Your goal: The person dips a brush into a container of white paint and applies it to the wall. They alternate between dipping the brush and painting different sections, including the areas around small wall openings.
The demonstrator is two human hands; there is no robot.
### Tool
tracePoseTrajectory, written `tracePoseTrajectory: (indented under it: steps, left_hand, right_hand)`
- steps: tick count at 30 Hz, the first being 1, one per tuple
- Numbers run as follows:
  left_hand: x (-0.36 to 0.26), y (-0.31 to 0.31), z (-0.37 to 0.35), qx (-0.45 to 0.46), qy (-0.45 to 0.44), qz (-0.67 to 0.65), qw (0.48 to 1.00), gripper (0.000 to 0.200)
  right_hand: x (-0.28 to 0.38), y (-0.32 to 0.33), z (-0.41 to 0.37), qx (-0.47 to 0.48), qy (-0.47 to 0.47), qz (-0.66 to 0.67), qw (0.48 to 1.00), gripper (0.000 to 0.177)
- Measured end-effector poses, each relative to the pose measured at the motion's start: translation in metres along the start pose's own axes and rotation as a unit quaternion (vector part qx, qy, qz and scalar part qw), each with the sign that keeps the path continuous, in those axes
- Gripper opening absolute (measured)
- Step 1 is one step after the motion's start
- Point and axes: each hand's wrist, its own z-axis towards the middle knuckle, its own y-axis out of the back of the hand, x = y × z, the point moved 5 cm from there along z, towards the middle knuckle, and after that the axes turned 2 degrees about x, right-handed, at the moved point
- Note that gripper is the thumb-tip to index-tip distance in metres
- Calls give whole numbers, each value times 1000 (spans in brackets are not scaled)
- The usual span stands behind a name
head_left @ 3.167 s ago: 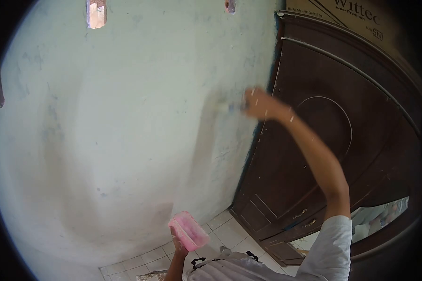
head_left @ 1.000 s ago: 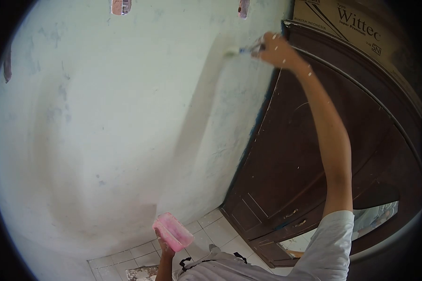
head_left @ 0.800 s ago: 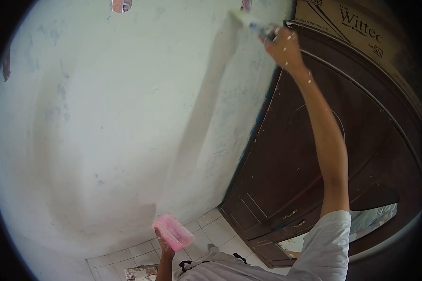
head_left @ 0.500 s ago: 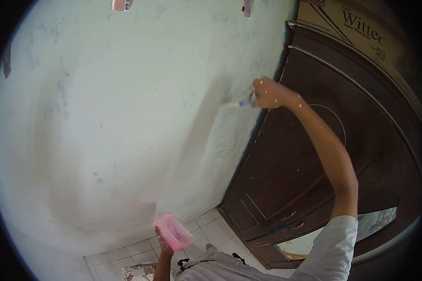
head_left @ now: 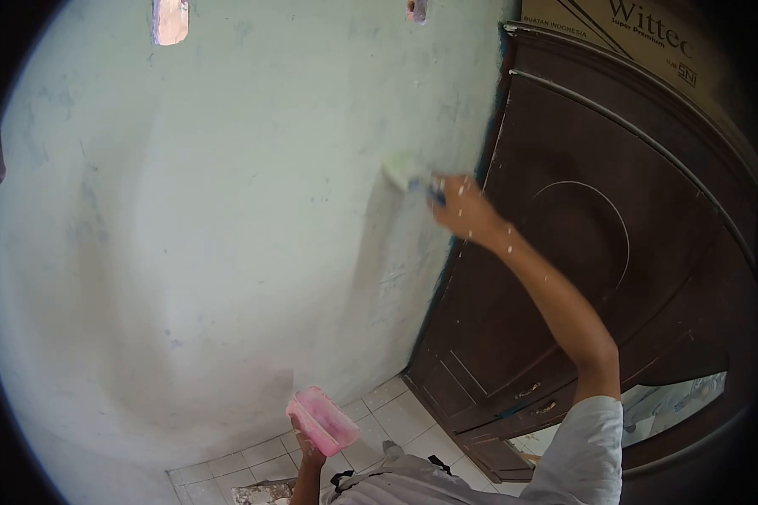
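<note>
My right hand (head_left: pixel 465 208) is closed around the handle of a paintbrush (head_left: pixel 401 172), whose pale, slightly blurred bristles are at the light green wall (head_left: pixel 244 185). White spots of paint dot this hand and wrist. A shadow falls on the wall below the brush. Low in the view, my left hand (head_left: pixel 309 444) grips a pink plastic container (head_left: pixel 328 423) from its left side and underneath. White smears mark the container's walls; its contents are not clear.
A dark brown wardrobe (head_left: pixel 556 252) stands along the right, with a printed cardboard box (head_left: pixel 619 32) on top. Pale floor tiles (head_left: pixel 387 412) show below. A paint-stained object (head_left: pixel 263 492) lies near my left forearm. Two holes or patches mark the upper wall.
The brush has turned from nearly edge-on to showing its broader side, with its bristles angled upward. My right hand sits lower and farther left in view. The camera view has shifted slightly.
</note>
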Motion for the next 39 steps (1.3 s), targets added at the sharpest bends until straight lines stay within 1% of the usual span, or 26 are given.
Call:
tracePoseTrajectory:
  steps: [1,2,4,5,6,7,8,10,12,14,15,17,18,19,21,22,24,26,28,29,31,32,34,36,38,39]
  left_hand:
    - [1,-3,-1,0,7,-16,1000,75]
    - [2,-5,-1,-2,7,-15,1000,75]
    - [-2,-7,0,-21,-11,28,999,74]
    - [-4,-4,1,-22,-12,31,999,74]
    - [-1,-1,4,-6,-3,19,1000,74]
    - [2,0,3,7,6,5,1000,75]
    - [1,-5,0,3,6,7,1000,75]
    - [-7,-25,-2,23,-31,59,998,77]
    - [-5,-24,-1,13,-47,67,997,77]
    - [-5,-30,-3,4,-65,78,995,78]
    - [-5,-33,-3,12,-74,66,995,78]
    - [-7,-36,0,22,-84,50,995,78]
    - [-6,-38,2,33,-81,29,996,77]
    - [-5,-40,1,43,-78,8,996,76]
    - [0,-37,4,32,-88,37,995,75]
    - [0,-35,0,19,-94,73,993,74]
    - [-17,-67,-15,-9,-106,98,990,74]
    - [-24,-78,-11,-28,-122,113,986,74]
    - [-9,-63,-2,29,-51,-31,998,75]
    - [-7,-60,-2,26,-56,-31,998,75]
    - [-7,-59,-1,-6,-60,-37,998,79]
    - [-8,-65,-3,-7,-60,-37,998,79]
    - [-17,-90,-10,46,-116,38,991,80]
    - [-19,-93,-13,33,-135,72,988,80]
    - [-23,-87,-16,24,-150,108,982,80]
    - [-20,-82,-12,19,-106,54,993,79]
  right_hand:
    - [-2,-15,-8,56,-6,11,998,42]
    - [-11,-14,-11,57,-6,12,998,42]
    - [-20,-19,-12,218,58,-67,972,39]
    - [-24,-3,5,138,97,-103,980,41]
    - [-31,29,28,85,84,-106,987,40]
    - [-27,74,43,18,23,-49,998,40]
    - [-24,111,53,-90,26,-110,990,39]
    - [-25,169,69,-257,1,-70,964,39]
    - [-14,191,69,-276,-16,1,961,39]
    - [-15,183,71,-276,-13,-83,957,36]
    - [1,153,57,-284,81,-100,950,34]
    - [14,67,32,-268,122,-92,951,24]
    - [8,22,21,-165,62,-34,984,24]
    - [19,-3,1,-133,77,24,988,25]
    - [32,-23,-18,114,-20,38,993,27]
    - [30,-21,-16,116,-16,40,992,27]
    - [37,-26,-10,214,102,-24,971,30]
    - [59,44,41,122,118,-34,985,34]
    - [61,121,80,-42,98,-50,993,38]
    - [65,150,96,-66,143,-34,987,37]
    - [82,196,91,-165,16,-20,986,34]
    - [81,195,92,-164,16,-19,986,34]
    - [84,211,88,-339,112,43,933,34]
    - [78,156,91,-306,157,-67,937,32]
    - [78,72,68,-283,167,-24,944,34]
    - [75,41,49,-247,139,4,959,35]
